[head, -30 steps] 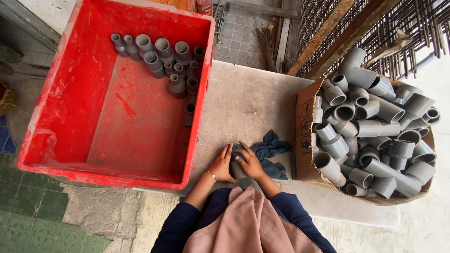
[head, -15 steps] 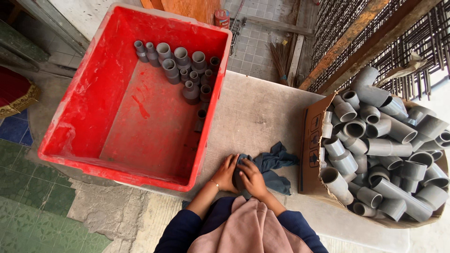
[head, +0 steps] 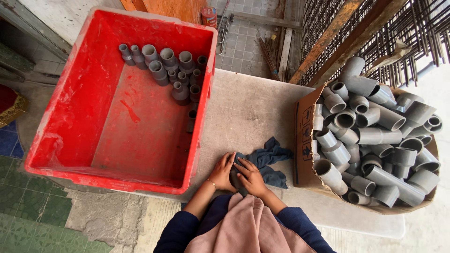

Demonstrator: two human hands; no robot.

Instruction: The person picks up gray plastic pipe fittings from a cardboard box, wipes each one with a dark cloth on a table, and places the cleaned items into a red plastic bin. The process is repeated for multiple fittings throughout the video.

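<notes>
Head view, looking down on a grey bench [head: 253, 107]. At its near edge, the left hand [head: 222, 172] and right hand [head: 251, 177] meet around a small dark grey fitting [head: 236, 177], each grip closed on it from its own side; most of the fitting is hidden under the fingers. A blue rag [head: 268, 161] lies crumpled on the bench just right of the hands, partly touching the right hand. On the left stands a large red crate [head: 93, 117]; grey pipe fittings [head: 168, 70] sit upright in rows at its far right corner, the remaining floor bare. On the right, an open cardboard box [head: 304, 154] holds a loose heap of larger grey pipe couplings [head: 375, 136]. Dark blue sleeves and a pink cloth fill the near foreground.
</notes>
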